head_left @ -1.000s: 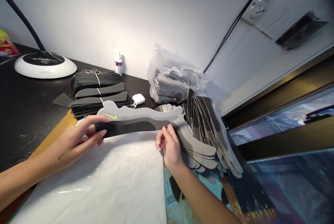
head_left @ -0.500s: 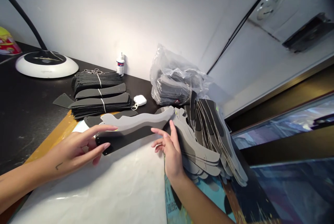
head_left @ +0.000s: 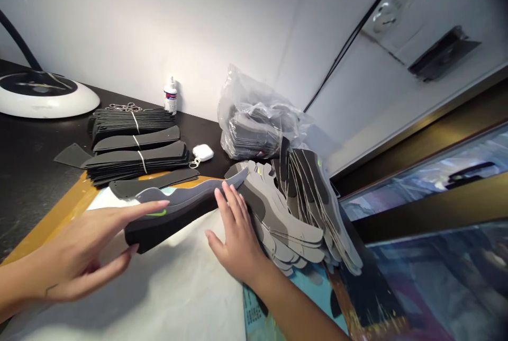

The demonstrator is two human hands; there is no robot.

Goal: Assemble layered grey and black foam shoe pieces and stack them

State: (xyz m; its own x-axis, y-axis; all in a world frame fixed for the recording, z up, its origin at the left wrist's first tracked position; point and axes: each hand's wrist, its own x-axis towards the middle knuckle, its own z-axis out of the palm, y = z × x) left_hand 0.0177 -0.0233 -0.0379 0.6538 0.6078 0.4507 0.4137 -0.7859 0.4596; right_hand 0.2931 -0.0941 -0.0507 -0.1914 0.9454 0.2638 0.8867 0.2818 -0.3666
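A long, wavy-edged shoe-upper piece (head_left: 178, 213), grey along the top and black below with a green swoosh-like mark, lies over the white sheet. At its left end is my left hand (head_left: 85, 248): the index finger stretches over the grey part, and the thumb is at the lower black corner. The thumb and index finger are spread apart; the other fingers are partly hidden. My right hand (head_left: 238, 238) has its fingers extended onto the piece's right end, thumb held out. Beside that hand fans a pile of grey pieces (head_left: 293, 219), with darker ones (head_left: 313, 182) behind.
Bundles of black pieces (head_left: 138, 155) tied with white bands lie at the back left. Behind them are a small white bottle (head_left: 170, 96) and a lamp base (head_left: 47, 100). A white case (head_left: 203, 152) and a plastic bag of pieces (head_left: 257, 124) sit near the wall.
My right hand has turned and come down from above the piece, its fingers now extended onto the right end. The green mark now shows more fully. The view has shifted right.
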